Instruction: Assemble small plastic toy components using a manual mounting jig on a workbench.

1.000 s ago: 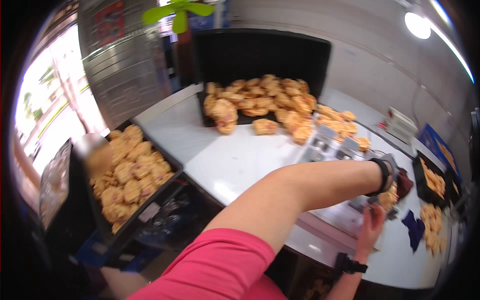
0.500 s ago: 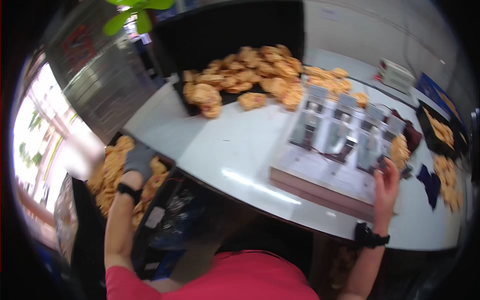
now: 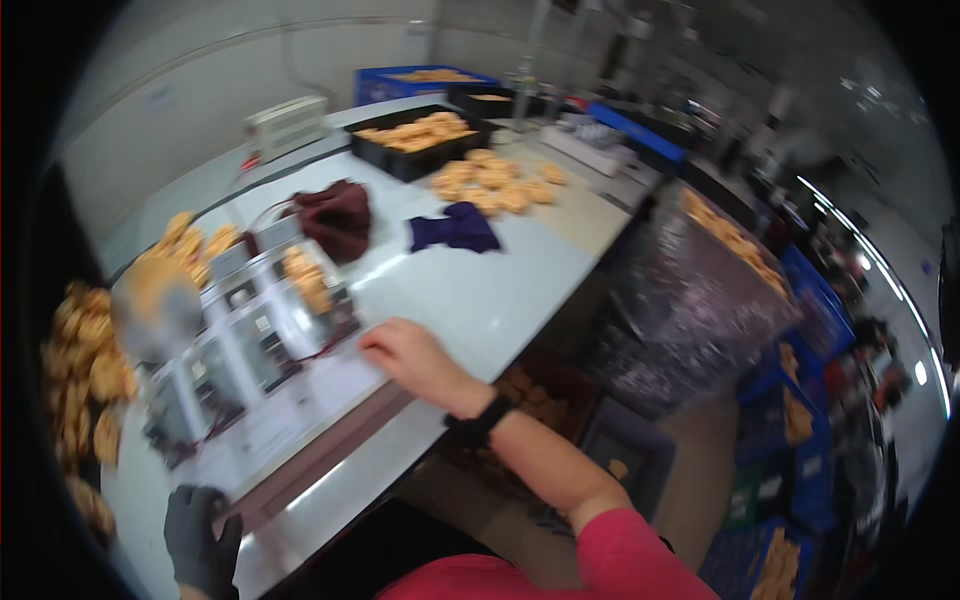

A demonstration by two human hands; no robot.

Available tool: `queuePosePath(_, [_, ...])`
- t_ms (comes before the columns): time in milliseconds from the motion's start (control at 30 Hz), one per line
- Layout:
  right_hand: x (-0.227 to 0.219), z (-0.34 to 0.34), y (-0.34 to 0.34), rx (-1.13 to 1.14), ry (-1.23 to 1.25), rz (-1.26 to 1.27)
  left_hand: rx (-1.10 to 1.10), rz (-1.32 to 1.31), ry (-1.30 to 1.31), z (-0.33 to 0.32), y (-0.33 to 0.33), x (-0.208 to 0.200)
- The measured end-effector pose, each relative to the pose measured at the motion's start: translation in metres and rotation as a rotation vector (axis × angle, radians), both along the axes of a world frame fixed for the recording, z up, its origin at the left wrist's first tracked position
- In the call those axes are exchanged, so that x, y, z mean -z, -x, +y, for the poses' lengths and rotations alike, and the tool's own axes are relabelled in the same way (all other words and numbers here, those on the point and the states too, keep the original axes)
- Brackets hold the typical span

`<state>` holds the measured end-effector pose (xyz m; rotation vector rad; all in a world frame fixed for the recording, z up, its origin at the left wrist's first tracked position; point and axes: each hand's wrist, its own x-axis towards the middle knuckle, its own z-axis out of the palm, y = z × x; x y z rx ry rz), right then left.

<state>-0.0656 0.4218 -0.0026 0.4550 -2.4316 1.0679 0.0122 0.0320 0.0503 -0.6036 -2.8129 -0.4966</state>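
My left hand (image 3: 203,535), in a grey glove, is at the near left corner of a white-topped board (image 3: 300,428). Its thumb stands apart from the fingers, and nothing shows between them. My bare right hand (image 3: 415,360) is at the board's right end, fingers bent toward the left; blur and overlap hide whether they hold anything. Several metal clamp fixtures (image 3: 262,345) stand in a row on the board. A tan-yellow piece (image 3: 307,280) sits at the rightmost fixture. Behind it lies a dark maroon cloth (image 3: 335,218).
Tan-yellow pieces heap at the left (image 3: 85,350) and lie loose (image 3: 495,180) farther back by a black tray (image 3: 400,160). A dark purple cloth (image 3: 455,230) lies nearer. Beyond the table edge are a plastic-covered container (image 3: 680,310) and blue crates (image 3: 790,470). A blurred round patch hides part of the left.
The view has swung to the right. My left hand has left the bin of tan-yellow pieces and come to the board. My right hand has drawn back from the rightmost fixture.
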Motion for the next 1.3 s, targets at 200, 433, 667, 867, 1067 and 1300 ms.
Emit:
queuePosePath(200, [-0.014, 0.020, -0.009, 0.042, 0.046, -0.070, 0.126, -0.318, 0.164, 0.014, 0.032, -0.015])
queuePosePath(433, [-0.013, 0.018, -0.004, 0.074, 0.062, -0.057, 0.187, -0.213, 0.061, 0.006, 0.036, -0.006])
queuePosePath(667, [-0.013, 0.017, -0.005, 0.061, 0.037, -0.086, 0.187, -0.155, 0.050, 0.000, 0.035, 0.000])
queuePosePath(867, [-0.008, 0.017, -0.004, 0.046, 0.119, -0.068, 0.185, -0.189, 0.093, 0.001, 0.036, -0.003])
queuePosePath(1067, [-0.001, 0.020, 0.002, 0.030, 0.134, -0.067, 0.157, -0.223, 0.102, -0.004, 0.040, 0.000])
queuePosePath(1300, [-0.004, 0.021, -0.001, 0.006, 0.152, -0.075, 0.162, -0.288, 0.081, -0.004, 0.044, 0.000])
